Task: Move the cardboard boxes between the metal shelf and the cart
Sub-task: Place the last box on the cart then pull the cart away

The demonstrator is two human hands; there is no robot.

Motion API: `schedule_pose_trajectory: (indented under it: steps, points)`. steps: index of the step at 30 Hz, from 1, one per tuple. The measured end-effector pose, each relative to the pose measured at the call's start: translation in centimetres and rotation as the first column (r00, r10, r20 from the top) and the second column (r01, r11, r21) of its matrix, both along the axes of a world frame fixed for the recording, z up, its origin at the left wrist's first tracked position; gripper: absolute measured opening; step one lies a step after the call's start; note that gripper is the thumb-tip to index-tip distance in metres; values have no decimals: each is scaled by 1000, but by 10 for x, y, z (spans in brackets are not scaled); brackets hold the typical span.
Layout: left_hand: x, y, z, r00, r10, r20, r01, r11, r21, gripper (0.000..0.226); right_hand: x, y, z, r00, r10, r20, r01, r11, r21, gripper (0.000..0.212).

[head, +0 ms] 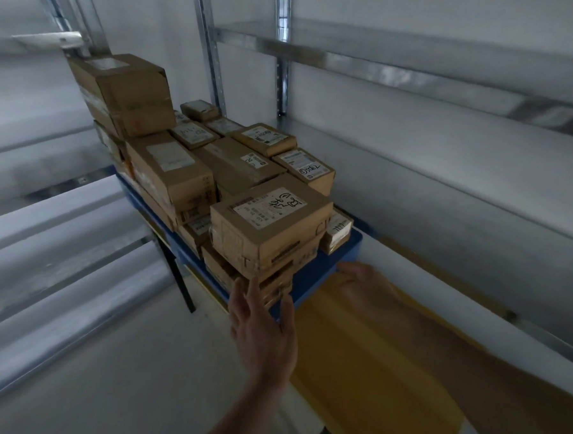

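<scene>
Cardboard is sitting right at your left hand's (261, 324) fingertips (253, 281): the fingers are pointing up, straight and slightly spread, gripping nothing, and they are meeting the lower near corner of the front stack, while the thumb is lying over the blue rim below. Your right hand (359, 276) is resting on a flat yellow surface (369, 361) just beside the near edge of the cart, but it is too blurred to tell whether the fingers are curling round anything.

Above your left fingers, the labelled front box (272, 221), marked with handwriting, is sitting on a flatter box (226, 269) that is jutting out past it toward you. Both are lying in the blue cart tray (315, 276), which is carrying all the cardboard boxes in view, packed close and partly stacked. A long box (173, 176) is running along the left side, small labelled boxes (304, 169) are filling the right and far side, and a big taped box (129, 92) is standing highest at the far left corner. A dark cart leg (182, 282) is showing under the tray.

To your right, the metal shelf (443, 188) is running alongside the cart, its grey boards and uprights close by.
</scene>
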State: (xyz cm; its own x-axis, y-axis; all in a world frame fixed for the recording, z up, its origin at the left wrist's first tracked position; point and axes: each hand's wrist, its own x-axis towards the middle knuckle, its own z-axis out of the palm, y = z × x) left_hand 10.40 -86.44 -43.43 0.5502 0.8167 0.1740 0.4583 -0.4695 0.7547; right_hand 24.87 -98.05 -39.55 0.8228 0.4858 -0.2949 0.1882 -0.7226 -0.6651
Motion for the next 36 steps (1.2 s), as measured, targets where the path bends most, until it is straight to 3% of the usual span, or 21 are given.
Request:
schedule_pose_trajectory:
  steps: [5,11,15,17,23,26,30,36]
  points:
    - [13,-7,-12,993,-36,-116,66,961,268,71,16,-7,-4,999,10,-45,-9,1000,5,59]
    - [45,-34,-15,986,-36,-163,97,919,381,66,64,-12,-38,987,157,-36,-158,987,-5,61]
    - [73,-49,-15,963,-54,-264,103,979,178,71,107,-9,-74,954,286,-87,-285,958,31,59]
    - [87,-51,-17,935,-47,-352,79,994,77,74,109,-6,-62,940,326,-99,-324,945,37,62]
    - [121,-50,-22,891,-57,-451,-29,983,-182,80,115,13,-58,906,404,-125,-403,915,34,55]
    - [137,-44,-22,905,-62,-420,-81,946,-313,84,121,24,-63,894,426,-137,-429,903,13,61]
    - [156,-41,-28,948,-10,-317,-156,857,-491,89,128,36,-69,896,423,-138,-422,906,33,45]
    - [172,-38,-31,967,102,-233,-220,796,-565,81,135,39,-75,886,396,-240,-374,918,133,45]
